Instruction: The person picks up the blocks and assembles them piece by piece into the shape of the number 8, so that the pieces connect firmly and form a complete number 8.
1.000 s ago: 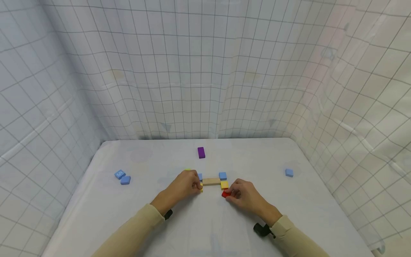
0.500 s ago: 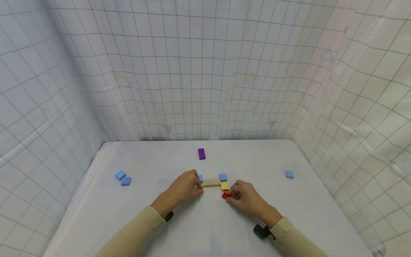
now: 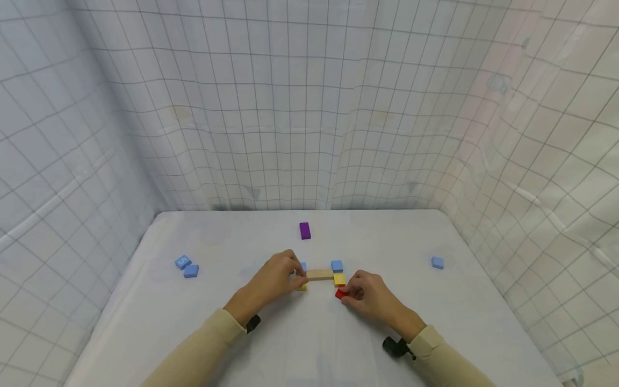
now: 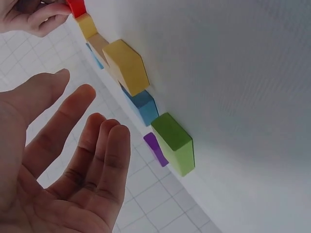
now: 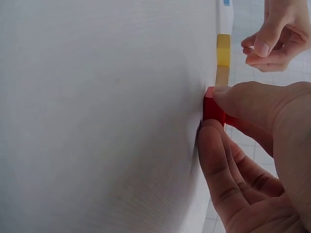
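Observation:
My right hand point(image 3: 369, 295) pinches a small red block point(image 5: 214, 104) between thumb and fingers, at the near corner of a yellow block point(image 3: 339, 280). A light wooden bar point(image 3: 320, 275) runs from that yellow block leftward to a second yellow block point(image 4: 127, 67). Over this left yellow block hovers my left hand point(image 3: 275, 277), its thumb and fingers spread and holding nothing. Behind the bar's ends stand two blue blocks, the right one point(image 3: 337, 266) in full view and the left one point(image 4: 141, 104) partly covered by my hand in the head view. A green block point(image 4: 175, 145) stands beyond.
A purple block point(image 3: 305, 230) lies toward the back of the white table point(image 3: 319, 344). Two blue blocks point(image 3: 191, 271) lie together at the left, one marked with a 5. Another blue block point(image 3: 437, 262) is far right. Gridded white curtains point(image 3: 300, 107) enclose the back and sides.
My left fingers have let go of the left yellow block, spreading apart and rising slightly. The green block is now hidden behind that hand in the head view. My right hand keeps its pinch on the red block.

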`<state>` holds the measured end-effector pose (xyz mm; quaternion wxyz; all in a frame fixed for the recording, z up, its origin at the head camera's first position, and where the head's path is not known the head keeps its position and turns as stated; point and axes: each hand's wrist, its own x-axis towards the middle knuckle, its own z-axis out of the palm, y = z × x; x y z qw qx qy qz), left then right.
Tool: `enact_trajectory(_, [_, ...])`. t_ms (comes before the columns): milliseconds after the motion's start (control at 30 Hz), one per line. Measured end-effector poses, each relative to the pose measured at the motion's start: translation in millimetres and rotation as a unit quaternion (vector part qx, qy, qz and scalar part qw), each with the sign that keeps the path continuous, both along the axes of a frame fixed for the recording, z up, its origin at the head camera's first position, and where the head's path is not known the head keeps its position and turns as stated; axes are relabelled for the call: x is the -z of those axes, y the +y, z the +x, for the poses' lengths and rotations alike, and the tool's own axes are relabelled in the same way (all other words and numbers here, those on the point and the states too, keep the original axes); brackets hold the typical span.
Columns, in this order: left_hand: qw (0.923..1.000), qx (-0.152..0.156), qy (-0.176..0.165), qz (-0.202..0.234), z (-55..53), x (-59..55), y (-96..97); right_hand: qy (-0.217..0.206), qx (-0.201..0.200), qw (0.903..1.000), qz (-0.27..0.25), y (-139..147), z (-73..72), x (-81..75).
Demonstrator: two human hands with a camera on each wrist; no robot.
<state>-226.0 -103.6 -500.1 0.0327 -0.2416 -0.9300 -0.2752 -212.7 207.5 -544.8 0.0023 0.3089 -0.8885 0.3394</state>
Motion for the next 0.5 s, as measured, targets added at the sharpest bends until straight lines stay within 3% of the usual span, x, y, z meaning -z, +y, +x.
enact_trajectory(233, [0.9990, -0.042, -0.012, 0.008, -6.6, -6.4, -10.6, 0.000, 0.000, 1.0000, 0.004, 1.7, -2.3, 0.7])
enact_trajectory(500, [0.9961, -0.088, -0.013, -0.001, -20.7, -3.1, -39.1, 0.000, 0.000, 1.0000, 0.007, 2.5, -3.1, 1.9])
